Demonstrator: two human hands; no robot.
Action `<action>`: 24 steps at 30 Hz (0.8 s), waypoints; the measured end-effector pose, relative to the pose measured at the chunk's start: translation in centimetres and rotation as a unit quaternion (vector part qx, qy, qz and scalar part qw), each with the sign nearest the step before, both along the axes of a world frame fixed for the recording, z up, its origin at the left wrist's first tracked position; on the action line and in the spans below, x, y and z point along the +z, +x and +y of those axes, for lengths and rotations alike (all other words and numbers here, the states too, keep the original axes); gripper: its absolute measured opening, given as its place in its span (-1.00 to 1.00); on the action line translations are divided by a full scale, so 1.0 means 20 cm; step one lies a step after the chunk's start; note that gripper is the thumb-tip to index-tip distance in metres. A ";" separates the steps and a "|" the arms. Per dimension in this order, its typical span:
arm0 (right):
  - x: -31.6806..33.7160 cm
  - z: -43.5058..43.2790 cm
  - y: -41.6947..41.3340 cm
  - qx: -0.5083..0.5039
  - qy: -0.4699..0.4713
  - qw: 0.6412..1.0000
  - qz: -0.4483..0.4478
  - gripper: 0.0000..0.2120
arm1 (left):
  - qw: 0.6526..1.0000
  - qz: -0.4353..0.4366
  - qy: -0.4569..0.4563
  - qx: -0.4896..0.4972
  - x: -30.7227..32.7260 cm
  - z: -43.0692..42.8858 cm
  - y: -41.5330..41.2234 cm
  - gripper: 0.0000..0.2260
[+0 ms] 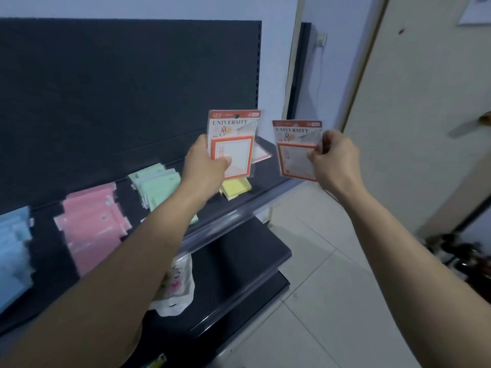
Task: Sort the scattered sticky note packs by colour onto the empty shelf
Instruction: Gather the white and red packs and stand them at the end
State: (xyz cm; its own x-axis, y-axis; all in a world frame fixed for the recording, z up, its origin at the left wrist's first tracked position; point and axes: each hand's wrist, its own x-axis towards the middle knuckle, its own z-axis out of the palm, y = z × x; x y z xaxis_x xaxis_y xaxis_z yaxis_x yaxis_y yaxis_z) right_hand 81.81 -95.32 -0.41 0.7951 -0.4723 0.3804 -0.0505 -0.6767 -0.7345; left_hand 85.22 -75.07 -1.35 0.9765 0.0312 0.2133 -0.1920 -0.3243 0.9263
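Above the right end of the top shelf [239,205], my left hand [206,166] holds an orange-bordered pack [233,144] upright, its printed face toward me. That grip is closed on the pack's lower left edge, thumb across the front, fingers hidden behind. Out past the shelf's end, over the tiled floor [318,261], my right hand [332,158] pinches a second orange pack [296,147] by its right edge, thumb and fingertips pressed together on the wrapper. Both packs read UNIVERSITY across the top and neither touches the shelf; they hang side by side with a clear gap between them.

On the shelf below, the sorted groups lie in a row from left to right: blue packs [13,248] at the far left, pink packs [93,221] next, then green packs [156,187], partly covered by my left forearm, then yellow packs [236,187] just under my left hand. Behind the pack in my left hand, another orange-edged pack [261,152] lies flat near the shelf's right end, mostly hidden. The piles are blurred, so I cannot count them.

A dark back panel [119,88] rises behind the shelf. Under my left arm, on a lower shelf [239,261], sits a white floral pouch [178,282]. To the right stands a cream door [425,115].
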 end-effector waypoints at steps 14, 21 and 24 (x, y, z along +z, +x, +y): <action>-0.12 -0.22 0.98 0.095 -0.010 0.983 0.159 -0.85 | 0.999 0.046 -0.011 0.025 -0.01 -0.18 0.75 -0.68; -0.25 -0.30 1.36 0.198 -0.056 0.944 0.256 -0.82 | 0.992 0.084 -0.005 0.092 -0.09 -0.31 0.94 -0.66; -0.28 -0.34 1.47 0.248 -0.057 0.927 0.277 -0.88 | 0.987 0.110 -0.021 0.114 -0.13 -0.40 1.02 -0.69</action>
